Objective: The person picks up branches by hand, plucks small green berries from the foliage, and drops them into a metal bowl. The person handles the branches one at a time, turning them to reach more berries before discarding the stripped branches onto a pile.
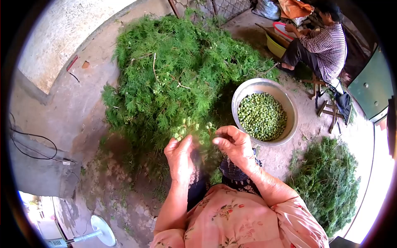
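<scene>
Near-centre, just left of the metal basin [236, 100] | left hand [178, 155] + right hand [233, 144] both pinched tight on one berry sprig [194, 129] | risk imo: berries [180, 133] could fall on the dirt ground [308, 124], since neither hand is over the basin

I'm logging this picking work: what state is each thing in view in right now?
sprig: held between both hands.
left hand: shut on sprig.
right hand: shut on sprig, fingers curled.
metal bowl: upright on the ground, well filled with green berries.
large branch pile: heaped on the ground.
small branch pile: heaped right of the bowl.
</scene>
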### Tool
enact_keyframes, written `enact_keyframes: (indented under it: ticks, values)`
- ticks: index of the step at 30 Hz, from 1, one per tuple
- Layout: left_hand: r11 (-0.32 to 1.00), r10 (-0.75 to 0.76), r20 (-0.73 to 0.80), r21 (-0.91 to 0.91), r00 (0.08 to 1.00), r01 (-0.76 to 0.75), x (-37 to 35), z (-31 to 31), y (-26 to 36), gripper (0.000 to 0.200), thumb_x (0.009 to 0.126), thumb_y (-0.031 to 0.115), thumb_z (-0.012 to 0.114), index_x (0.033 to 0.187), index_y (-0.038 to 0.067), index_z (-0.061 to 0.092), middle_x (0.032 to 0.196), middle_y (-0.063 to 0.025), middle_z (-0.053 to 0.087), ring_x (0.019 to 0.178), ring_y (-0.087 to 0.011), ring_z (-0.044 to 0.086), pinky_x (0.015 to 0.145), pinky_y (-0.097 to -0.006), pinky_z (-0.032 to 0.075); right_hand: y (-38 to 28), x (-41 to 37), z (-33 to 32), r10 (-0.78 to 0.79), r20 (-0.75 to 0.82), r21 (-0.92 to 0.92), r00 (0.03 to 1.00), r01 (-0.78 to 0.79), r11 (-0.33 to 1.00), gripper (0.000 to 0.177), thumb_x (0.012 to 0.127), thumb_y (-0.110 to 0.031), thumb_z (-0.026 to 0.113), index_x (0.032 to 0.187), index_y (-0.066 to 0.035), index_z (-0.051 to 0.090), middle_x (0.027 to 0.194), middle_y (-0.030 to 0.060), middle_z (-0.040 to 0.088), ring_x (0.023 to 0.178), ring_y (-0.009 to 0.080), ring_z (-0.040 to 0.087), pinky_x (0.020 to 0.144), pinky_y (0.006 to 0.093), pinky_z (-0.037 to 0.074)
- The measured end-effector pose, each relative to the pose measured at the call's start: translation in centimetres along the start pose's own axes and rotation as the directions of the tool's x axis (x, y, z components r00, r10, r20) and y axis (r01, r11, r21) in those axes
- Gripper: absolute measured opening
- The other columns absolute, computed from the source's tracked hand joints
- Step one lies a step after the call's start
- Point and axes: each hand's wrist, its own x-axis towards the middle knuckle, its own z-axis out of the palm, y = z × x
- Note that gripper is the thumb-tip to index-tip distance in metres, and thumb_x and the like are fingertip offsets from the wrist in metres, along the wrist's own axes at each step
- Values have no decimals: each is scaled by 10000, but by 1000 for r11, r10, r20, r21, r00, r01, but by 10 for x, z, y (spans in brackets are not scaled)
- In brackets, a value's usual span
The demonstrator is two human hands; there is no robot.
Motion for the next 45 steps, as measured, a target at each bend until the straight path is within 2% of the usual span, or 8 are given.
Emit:
enact_keyframes:
  ticks: [3, 11, 25, 31, 33, 38, 41, 45]
  values:
    - [1000, -3, -23, 9, 1000, 3, -1, -2, -8, 204, 808, -47, 591, 664, 66, 499, 771, -80, 629, 670, -143, 604, 611, -282, 513, -8, 0, 3, -214, 35, -129, 976, 217, 968, 308, 680, -233, 752, 882, -45, 616, 780, 24, 548, 656, 106, 529, 547, 227, 432]
    - [999, 2, -35, 52, 999, 0, -2, -10, -18, 58, 813, -26, 597, 777, 13, 575, 793, -58, 624, 659, -95, 560, 605, -231, 460, -14, 7, 17, -312, 72, -133, 947, 319, 938, 288, 662, -56, 733, 916, -19, 601, 815, 108, 551, 774, 253, 558, 668, 324, 462]
    - [994, -65, -108, 81, 992, 74, -6, -19, -25, 37, 874, 92, 564, 839, 85, 557, 701, 32, 519, 540, -48, 448, 450, -190, 361, 13, 1, 50, 58, 157, 124, 986, -78, 989, 91, 766, -68, 672, 821, -23, 615, 689, 54, 600, 604, 143, 568, 555, 264, 462]
    - [995, -92, -230, -44, 969, 84, -3, -7, -24, 32, 867, 99, 578, 861, 72, 563, 677, 14, 531, 512, -59, 452, 419, -173, 346, 7, 12, 34, 421, 243, 342, 874, -484, 806, 57, 860, -84, 571, 827, -43, 590, 662, -3, 568, 533, 69, 483, 495, 198, 404]
    - [996, -50, -148, 63, 988, 60, -4, -24, -31, 55, 868, 126, 583, 868, 72, 574, 723, 8, 568, 587, -63, 491, 486, -182, 382, 12, 19, 31, 405, 188, 657, 895, -421, 625, 28, 864, -70, 553, 879, -52, 537, 681, 9, 568, 534, 83, 485, 486, 200, 400]
    - [988, 31, -157, 154, 987, -6, -5, -10, -31, 67, 858, 134, 605, 845, 69, 597, 739, -3, 602, 602, -68, 506, 523, -200, 397, 0, 14, 26, 302, 400, 660, 865, -501, 560, 59, 845, -71, 589, 884, -62, 546, 700, 11, 552, 550, 73, 478, 528, 197, 400]
    - [993, -20, -135, 113, 991, 35, -6, -16, -28, 128, 837, 28, 587, 962, 57, 592, 877, -2, 623, 714, -92, 558, 597, -232, 450, -6, 12, 29, -54, 191, 116, 980, 32, 993, 86, 844, -115, 612, 884, -40, 602, 666, -13, 531, 516, 54, 456, 470, 183, 376]
    - [994, -110, -150, -22, 982, 108, -6, -12, -21, 128, 821, -1, 588, 939, 48, 597, 877, -31, 634, 718, -110, 577, 614, -242, 476, -12, 13, 33, 431, 142, 267, 891, -454, 850, 110, 856, -106, 593, 931, -27, 606, 674, -13, 517, 510, 47, 457, 455, 181, 376]
